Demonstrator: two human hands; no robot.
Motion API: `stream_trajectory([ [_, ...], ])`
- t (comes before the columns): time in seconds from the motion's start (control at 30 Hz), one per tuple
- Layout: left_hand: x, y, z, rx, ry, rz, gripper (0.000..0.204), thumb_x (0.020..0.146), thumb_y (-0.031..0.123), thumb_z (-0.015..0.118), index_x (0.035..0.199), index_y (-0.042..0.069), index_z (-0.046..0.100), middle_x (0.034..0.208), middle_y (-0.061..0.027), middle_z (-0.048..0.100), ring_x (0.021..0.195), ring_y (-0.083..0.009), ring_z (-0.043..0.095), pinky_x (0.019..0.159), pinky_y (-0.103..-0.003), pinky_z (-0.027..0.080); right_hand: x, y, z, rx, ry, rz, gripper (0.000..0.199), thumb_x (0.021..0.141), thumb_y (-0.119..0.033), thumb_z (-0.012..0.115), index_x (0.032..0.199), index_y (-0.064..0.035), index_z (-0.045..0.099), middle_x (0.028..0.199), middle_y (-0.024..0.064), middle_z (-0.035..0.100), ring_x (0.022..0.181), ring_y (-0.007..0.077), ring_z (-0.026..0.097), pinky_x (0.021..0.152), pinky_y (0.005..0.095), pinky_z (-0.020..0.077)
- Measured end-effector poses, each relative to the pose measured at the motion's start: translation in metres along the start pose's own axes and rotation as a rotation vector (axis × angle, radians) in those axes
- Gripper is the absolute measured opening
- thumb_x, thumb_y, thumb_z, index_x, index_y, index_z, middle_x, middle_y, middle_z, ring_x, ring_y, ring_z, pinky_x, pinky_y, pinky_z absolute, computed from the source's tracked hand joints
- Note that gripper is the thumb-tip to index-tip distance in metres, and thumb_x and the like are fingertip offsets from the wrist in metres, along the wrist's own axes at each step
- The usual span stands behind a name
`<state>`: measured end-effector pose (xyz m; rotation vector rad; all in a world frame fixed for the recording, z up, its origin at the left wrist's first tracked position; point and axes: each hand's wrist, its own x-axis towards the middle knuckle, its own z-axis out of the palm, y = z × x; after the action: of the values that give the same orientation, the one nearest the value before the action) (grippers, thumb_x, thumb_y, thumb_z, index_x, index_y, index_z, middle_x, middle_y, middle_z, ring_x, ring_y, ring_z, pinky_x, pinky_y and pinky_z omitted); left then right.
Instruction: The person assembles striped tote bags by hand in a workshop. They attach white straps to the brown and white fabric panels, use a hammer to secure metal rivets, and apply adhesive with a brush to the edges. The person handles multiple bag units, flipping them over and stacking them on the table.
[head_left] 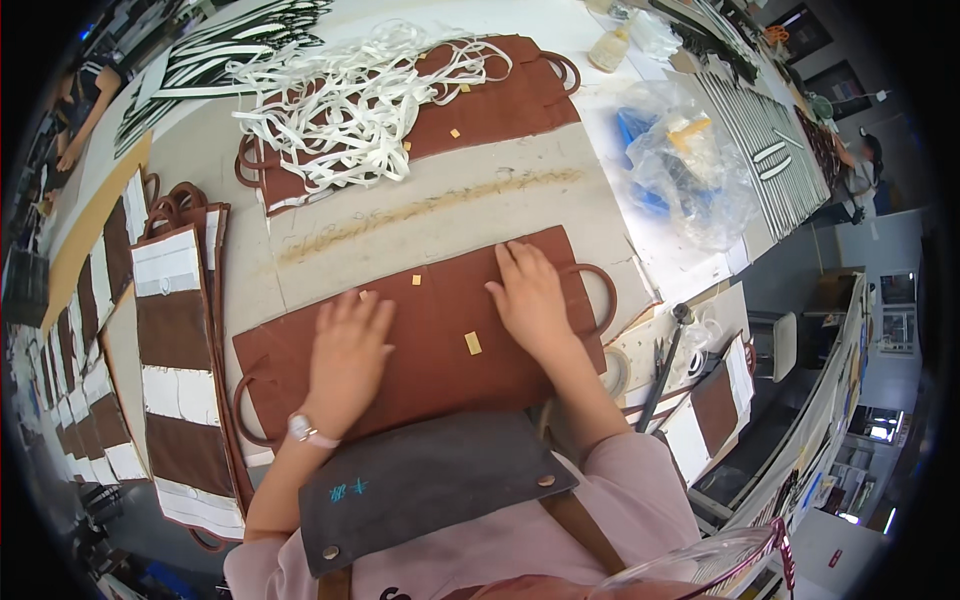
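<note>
A reddish-brown bag panel [430, 370] with a looped handle at each end lies flat on the worktable in front of me. Over its left half rests my left hand [352, 342], fingers spread and slightly blurred, with a watch at the wrist. Toward the panel's far right edge, my right hand [530, 292] lies flat with the fingers stretched out. Neither hand grips anything. Small yellow tabs dot the panel; one yellow tab [473, 344] sits between my forearms, and another is partly covered by my left fingertips.
Beyond is a second brown panel [500, 105] under a tangle of white tape [360, 115]. Stacked brown-and-white bag pieces [183, 345] lie at left. At right are a clear plastic bag [690, 170], a glue bottle [609, 48], striped strips [765, 140] and a black-handled tool [665, 365].
</note>
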<state>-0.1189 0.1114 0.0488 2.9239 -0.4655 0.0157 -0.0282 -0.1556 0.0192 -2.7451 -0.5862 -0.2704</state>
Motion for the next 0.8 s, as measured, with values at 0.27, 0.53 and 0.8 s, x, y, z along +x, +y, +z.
stream_trajectory([
  [0.27,0.079,0.034,0.057,-0.24,0.033,0.281,0.065,0.088,0.032,0.069,0.145,0.009,0.047,0.152,-0.0115,0.043,0.143,-0.0281,0.036,0.12,-0.05,0.025,-0.009,0.0,0.027,-0.089,-0.031,-0.034,0.05,0.091,-0.027,0.066,0.134,-0.0047,0.057,0.138,0.0161,0.052,0.131,0.0388,0.045,0.111,0.0534,0.0335],
  [0.53,0.084,0.037,0.055,-0.233,0.0,0.167,0.067,0.09,0.04,0.065,0.145,0.007,0.046,0.153,-0.0147,0.041,0.143,-0.0285,0.036,0.119,-0.05,0.024,-0.006,0.005,0.026,-0.155,0.057,0.218,0.04,0.094,-0.027,0.06,0.13,-0.0112,0.064,0.133,0.0144,0.057,0.128,0.0397,0.047,0.113,0.0599,0.027],
  [0.8,0.085,0.036,0.055,-0.202,-0.024,0.112,0.068,0.09,0.037,0.065,0.148,0.007,0.044,0.156,-0.0171,0.036,0.145,-0.0334,0.033,0.119,-0.052,0.023,-0.004,0.005,0.025,-0.125,0.039,0.209,0.038,0.092,-0.027,0.063,0.128,-0.0138,0.066,0.134,0.0153,0.054,0.131,0.0421,0.043,0.113,0.0618,0.0252],
])
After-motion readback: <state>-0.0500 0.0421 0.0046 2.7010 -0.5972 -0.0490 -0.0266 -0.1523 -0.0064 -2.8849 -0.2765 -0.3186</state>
